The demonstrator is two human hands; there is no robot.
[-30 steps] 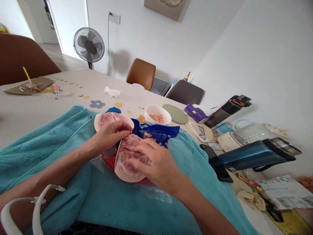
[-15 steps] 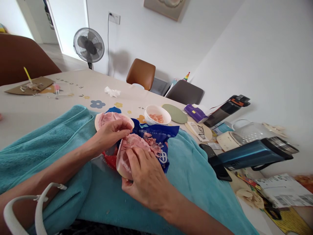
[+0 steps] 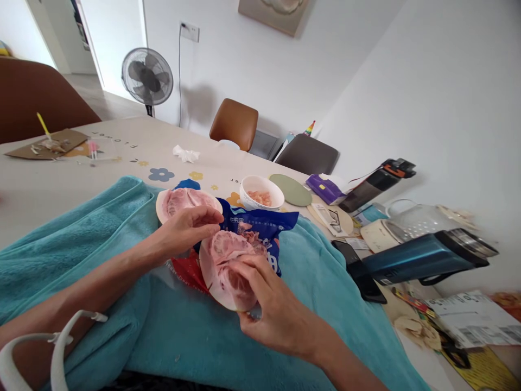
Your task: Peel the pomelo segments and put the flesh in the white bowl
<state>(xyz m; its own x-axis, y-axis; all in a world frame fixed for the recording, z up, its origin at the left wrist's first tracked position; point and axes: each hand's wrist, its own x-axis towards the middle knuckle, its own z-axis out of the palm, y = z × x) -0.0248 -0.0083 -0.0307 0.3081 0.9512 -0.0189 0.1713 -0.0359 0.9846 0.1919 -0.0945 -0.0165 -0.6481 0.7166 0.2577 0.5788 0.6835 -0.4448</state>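
Observation:
A pomelo half (image 3: 226,263) with pink flesh and pale rind tilts up over a blue and red plastic bag (image 3: 260,225) on a teal towel (image 3: 101,228). My right hand (image 3: 272,309) grips its lower right edge, fingers curled round the rind. My left hand (image 3: 188,231) pinches its upper left edge, fingers closed. A second pomelo half (image 3: 179,200) lies flat just behind my left hand. A white bowl (image 3: 261,191) with pink fruit pieces stands beyond the bag.
Right of the towel lie a black phone (image 3: 358,271), a blue flask (image 3: 427,258) on its side, a black bottle (image 3: 378,183), glasses (image 3: 334,217), a green coaster (image 3: 291,189) and papers (image 3: 472,320). A crumpled tissue (image 3: 185,153), cardboard scrap (image 3: 49,144), chairs and a fan (image 3: 147,77) sit farther back.
My right hand slid from the top of the pomelo half to its lower edge, and the half has tipped up so its cut face shows. My left hand stayed at the upper edge.

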